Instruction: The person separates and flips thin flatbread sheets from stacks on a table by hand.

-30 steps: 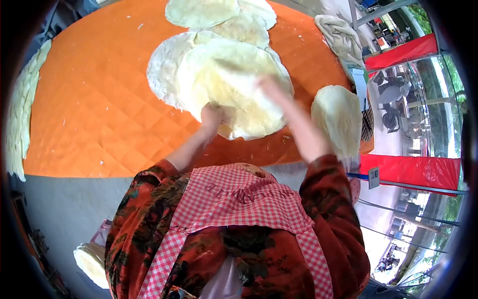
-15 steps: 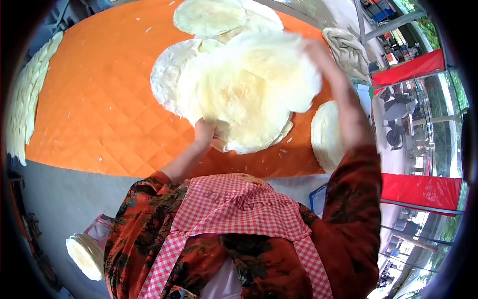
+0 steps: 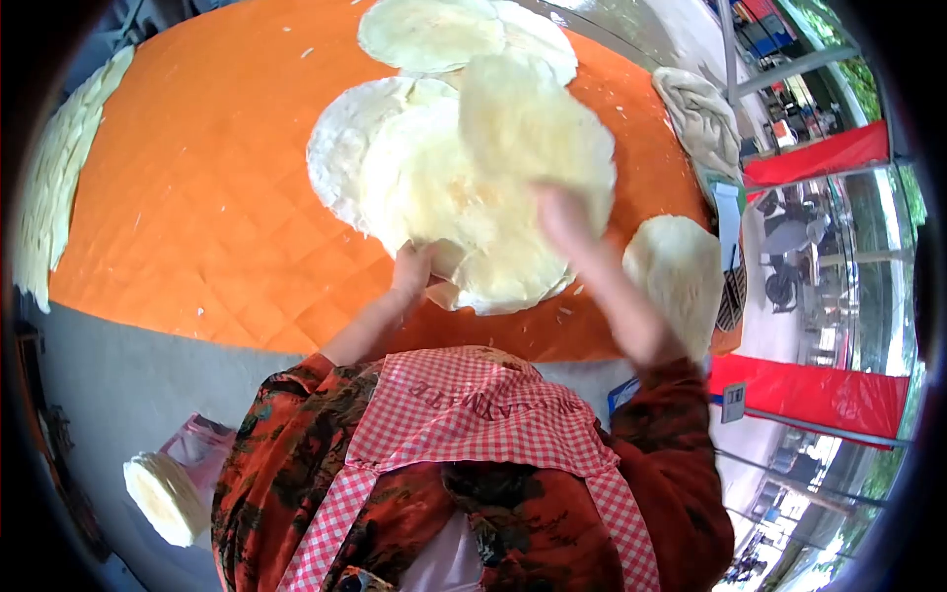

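Observation:
Thin, pale round flatbreads (image 3: 424, 187) lie overlapping in a pile on the orange cloth in front of me. My left hand (image 3: 414, 264) is closed on the near-left edge of the pile, pinching a lifted, curled rim. A blurred flatbread sheet (image 3: 523, 123) is raised and partly doubled over the pile's right side. At its lower edge is my right hand (image 3: 564, 215), smeared by motion; it appears closed on that sheet, though the fingertips are hidden.
More flatbreads (image 3: 431, 35) lie at the far side of the orange cloth (image 3: 197, 197). Another stack (image 3: 676, 276) sits at the right edge, near a crumpled beige cloth (image 3: 698, 113). Long folded sheets (image 3: 74, 168) line the left edge. A round stack (image 3: 166, 498) stands low at left.
My right hand has swept left and toward me from the pile's far-right edge, bringing the raised sheet inward over the pile. My left hand stays at the near-left rim.

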`<state>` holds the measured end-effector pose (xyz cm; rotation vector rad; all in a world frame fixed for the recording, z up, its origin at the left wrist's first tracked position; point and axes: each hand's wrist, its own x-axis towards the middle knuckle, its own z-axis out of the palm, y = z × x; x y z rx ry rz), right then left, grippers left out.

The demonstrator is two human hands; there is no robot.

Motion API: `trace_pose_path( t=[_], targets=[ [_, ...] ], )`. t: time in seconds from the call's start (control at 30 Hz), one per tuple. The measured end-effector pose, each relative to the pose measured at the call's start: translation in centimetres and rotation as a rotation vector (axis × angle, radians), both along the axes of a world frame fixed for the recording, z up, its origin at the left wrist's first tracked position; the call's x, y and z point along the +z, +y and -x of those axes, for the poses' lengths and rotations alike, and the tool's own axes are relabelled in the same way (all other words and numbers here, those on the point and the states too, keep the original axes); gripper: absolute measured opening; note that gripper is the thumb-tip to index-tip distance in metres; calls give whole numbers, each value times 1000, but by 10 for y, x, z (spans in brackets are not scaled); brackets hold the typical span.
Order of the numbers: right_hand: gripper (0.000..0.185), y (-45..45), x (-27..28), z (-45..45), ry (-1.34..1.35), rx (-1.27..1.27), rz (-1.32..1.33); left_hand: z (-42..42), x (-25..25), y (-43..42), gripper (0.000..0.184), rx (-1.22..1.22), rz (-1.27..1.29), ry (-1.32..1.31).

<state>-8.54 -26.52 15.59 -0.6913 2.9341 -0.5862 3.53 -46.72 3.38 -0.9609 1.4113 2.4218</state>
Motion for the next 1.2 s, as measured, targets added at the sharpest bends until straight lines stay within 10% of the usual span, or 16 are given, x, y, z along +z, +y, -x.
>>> trace_pose_path(
  t=[0.23,0.5,0.57,0.67,0.8,1.07,1.2],
  targets=[
    [11,-35,-47,-79,285,186,-62,-5,7,2,26,-55,-59,38],
    [40,-40,-89,-107,232,190,-19,0,5,-9,26,-165,-244,107],
    [16,-33,-66,-72,-297,-343,298,3,11,-20,25,-18,423,370],
    [23,-13,10,-21,126,-147,49,22,-28,-56,32,197,1148,396],
    [25,-32,47,-55,358,-8,-85,27,-18,-76,33,-97,1011,237],
    [29,-34,-63,-67,126,-87,-94,24,17,-76,18,-498,1196,130],
    [38,-52,-22,-81,142,-33,-191,29,8,-79,22,-462,521,132]
  ],
)
